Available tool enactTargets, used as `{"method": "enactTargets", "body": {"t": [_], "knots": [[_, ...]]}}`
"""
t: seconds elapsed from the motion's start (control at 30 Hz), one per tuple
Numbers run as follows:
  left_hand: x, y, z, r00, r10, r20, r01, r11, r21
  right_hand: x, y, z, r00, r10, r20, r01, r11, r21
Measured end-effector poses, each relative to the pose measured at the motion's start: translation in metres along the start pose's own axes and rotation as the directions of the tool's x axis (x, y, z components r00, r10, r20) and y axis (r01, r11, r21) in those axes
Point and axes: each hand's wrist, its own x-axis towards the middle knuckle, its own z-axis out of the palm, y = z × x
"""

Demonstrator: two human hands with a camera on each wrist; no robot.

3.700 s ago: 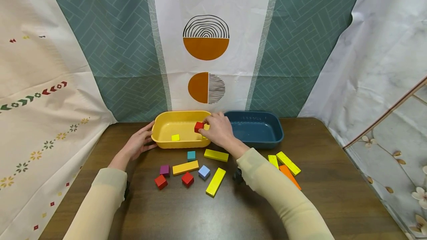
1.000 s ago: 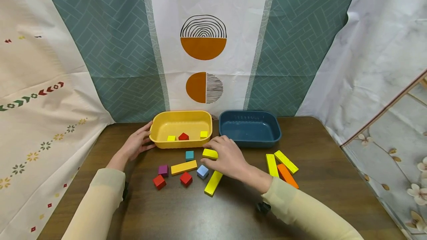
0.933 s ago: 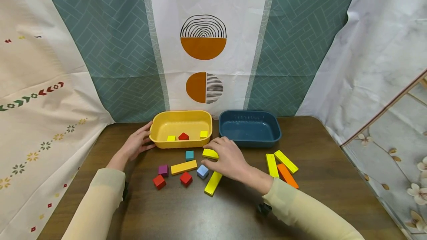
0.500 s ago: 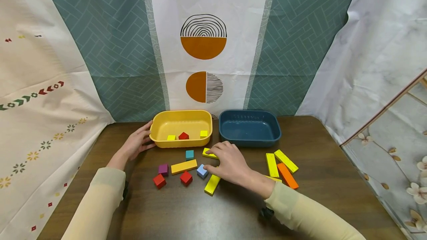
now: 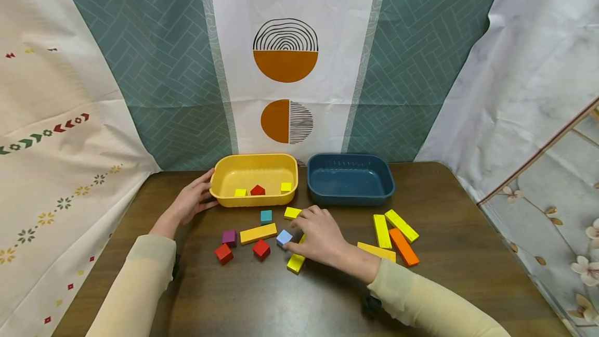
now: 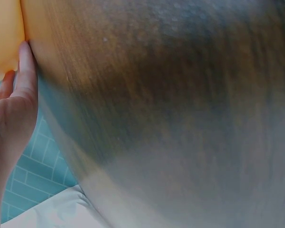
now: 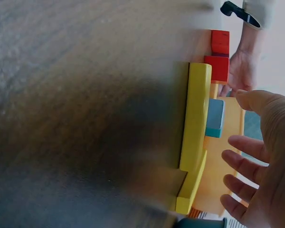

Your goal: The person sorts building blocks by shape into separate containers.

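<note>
My left hand touches the left end of the yellow tray with straight fingers. In that tray lie a red cube and two small yellow blocks. My right hand hovers over the table, fingers spread and holding nothing. Its thumb is near a light blue cube. Beneath and beside it are two long yellow blocks, one a yellow bar partly hidden by the hand. In the right wrist view, a gap separates the right fingertips from the yellow bar.
A dark blue tray stands right of the yellow one. Two red cubes, a purple cube, a teal cube and an orange-yellow bar lie left of centre. More yellow bars and an orange bar lie at right.
The red cube my right hand held earlier now lies in the yellow tray. That hand has come back over the table and drifted slightly nearer me. My left hand stays at the tray.
</note>
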Motion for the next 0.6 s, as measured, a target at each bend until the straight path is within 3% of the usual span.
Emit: {"method": "enactTargets", "body": {"t": [0.27, 0.6], "knots": [[0.0, 0.002, 0.0, 1.0, 0.003, 0.001, -0.003, 1.0, -0.001, 0.002, -0.001, 0.009, 1.0, 0.017, 0.023, -0.017, 0.999, -0.03], [-0.001, 0.0, 0.001, 1.0, 0.008, 0.003, -0.008, 1.0, -0.008, 0.004, -0.004, 0.014, 1.0, 0.006, -0.016, -0.007, 0.998, -0.065]]}}
